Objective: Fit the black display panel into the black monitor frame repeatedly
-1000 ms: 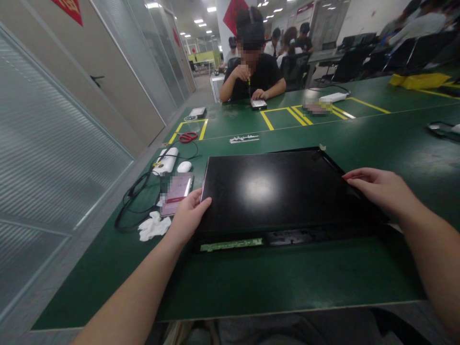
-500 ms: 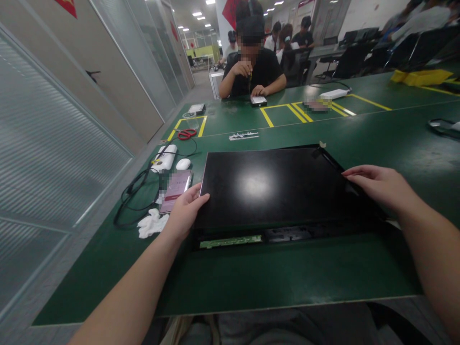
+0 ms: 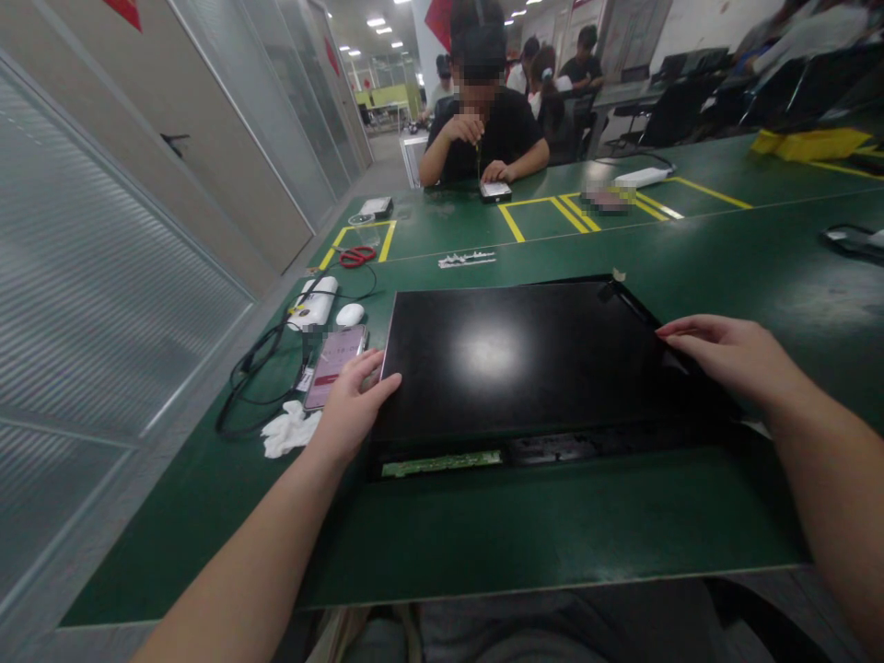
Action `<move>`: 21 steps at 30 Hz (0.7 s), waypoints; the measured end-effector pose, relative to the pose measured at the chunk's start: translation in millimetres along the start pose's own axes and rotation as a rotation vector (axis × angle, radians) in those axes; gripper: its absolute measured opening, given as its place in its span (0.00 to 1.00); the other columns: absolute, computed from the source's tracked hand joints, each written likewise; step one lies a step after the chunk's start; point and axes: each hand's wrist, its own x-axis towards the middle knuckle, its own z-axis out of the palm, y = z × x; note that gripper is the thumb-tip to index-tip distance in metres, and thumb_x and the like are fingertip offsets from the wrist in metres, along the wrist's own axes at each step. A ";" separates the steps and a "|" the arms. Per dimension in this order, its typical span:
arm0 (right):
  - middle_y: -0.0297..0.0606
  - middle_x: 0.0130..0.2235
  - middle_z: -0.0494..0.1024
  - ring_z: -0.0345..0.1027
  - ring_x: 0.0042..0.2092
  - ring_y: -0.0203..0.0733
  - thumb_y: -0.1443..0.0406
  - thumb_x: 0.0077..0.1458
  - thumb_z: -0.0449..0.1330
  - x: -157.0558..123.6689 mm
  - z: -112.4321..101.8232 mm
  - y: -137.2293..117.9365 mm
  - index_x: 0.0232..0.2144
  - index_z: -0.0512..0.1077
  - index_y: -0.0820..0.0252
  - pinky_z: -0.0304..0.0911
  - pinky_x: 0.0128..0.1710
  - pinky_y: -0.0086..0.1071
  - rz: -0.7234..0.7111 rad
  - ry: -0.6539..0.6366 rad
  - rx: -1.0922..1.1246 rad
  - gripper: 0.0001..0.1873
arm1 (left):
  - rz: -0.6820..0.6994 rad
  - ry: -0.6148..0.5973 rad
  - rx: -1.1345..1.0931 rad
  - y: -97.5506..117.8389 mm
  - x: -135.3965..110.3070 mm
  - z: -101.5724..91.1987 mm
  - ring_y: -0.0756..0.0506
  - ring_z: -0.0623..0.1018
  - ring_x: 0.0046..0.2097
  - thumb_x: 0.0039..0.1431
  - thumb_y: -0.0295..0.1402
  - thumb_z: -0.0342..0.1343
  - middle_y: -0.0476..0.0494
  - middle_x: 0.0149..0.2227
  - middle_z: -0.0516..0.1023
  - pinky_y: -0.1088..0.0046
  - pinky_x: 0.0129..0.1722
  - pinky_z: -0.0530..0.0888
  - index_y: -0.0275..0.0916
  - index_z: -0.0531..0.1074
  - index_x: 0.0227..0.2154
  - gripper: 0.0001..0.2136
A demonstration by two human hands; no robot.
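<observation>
A black LCD panel (image 3: 476, 359) lies over a black frame (image 3: 625, 299) on the green table, its glossy face reflecting a light. My left hand (image 3: 355, 401) grips the panel's left edge, thumb on the face and fingers at the side. On the right, my right hand (image 3: 725, 354) pinches the edge of the frame beside the panel; exactly what sits between its fingertips is hard to see. Below the panel's near edge shows a strip of green circuit board (image 3: 442, 463). Most of the frame is hidden under the panel.
On the left are a phone (image 3: 336, 364), crumpled white tissue (image 3: 290, 428), a white mouse (image 3: 350, 315), a white power strip (image 3: 314, 302), black cables and red scissors (image 3: 357, 257). White strips (image 3: 467, 260) lie beyond the panel. A person (image 3: 483, 138) works across the table.
Both hands keep their grip on the panel and frame, with hardly any movement. The whole view has shifted very slightly.
</observation>
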 end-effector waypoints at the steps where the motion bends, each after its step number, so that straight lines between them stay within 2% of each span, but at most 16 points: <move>1: 0.38 0.35 0.82 0.73 0.39 0.47 0.56 0.45 0.59 0.0 0.0 -0.2 0.37 0.80 0.54 0.64 0.42 0.41 -0.003 -0.002 -0.005 0.18 | 0.005 0.000 0.020 -0.9 0.5 -0.3 0.34 0.66 0.66 0.50 0.37 0.63 0.34 0.64 0.68 0.56 0.63 0.66 0.37 0.78 0.46 0.19; 4: 0.38 0.35 0.81 0.73 0.38 0.46 0.56 0.45 0.59 -0.9 -0.4 -1.4 0.36 0.80 0.54 0.63 0.42 0.41 -0.014 0.006 -0.019 0.17 | -0.002 -0.005 0.055 -3.8 1.0 0.2 0.33 0.64 0.67 0.50 0.37 0.62 0.34 0.66 0.65 0.55 0.65 0.63 0.38 0.78 0.45 0.18; 10: 0.37 0.34 0.81 0.73 0.38 0.47 0.55 0.44 0.59 -1.0 -1.6 -1.3 0.34 0.80 0.53 0.63 0.43 0.41 -0.031 0.015 -0.055 0.16 | 0.010 -0.065 0.156 -13.0 2.9 3.0 0.33 0.65 0.66 0.50 0.37 0.60 0.36 0.63 0.67 0.53 0.68 0.58 0.40 0.78 0.45 0.18; 15: 0.37 0.34 0.81 0.72 0.39 0.47 0.55 0.44 0.59 2.0 -1.2 2.6 0.34 0.80 0.53 0.63 0.43 0.41 -0.060 0.023 -0.079 0.17 | 0.061 -0.098 0.291 -18.3 5.3 1.5 0.33 0.64 0.67 0.53 0.40 0.58 0.33 0.63 0.65 0.53 0.67 0.59 0.38 0.78 0.47 0.19; 21: 0.38 0.33 0.81 0.72 0.37 0.46 0.56 0.44 0.59 0.1 -2.6 0.9 0.35 0.80 0.53 0.63 0.42 0.41 -0.033 0.017 -0.071 0.17 | 0.082 -0.095 0.354 -19.4 5.1 1.9 0.32 0.64 0.66 0.53 0.40 0.59 0.32 0.64 0.64 0.52 0.67 0.60 0.37 0.77 0.45 0.18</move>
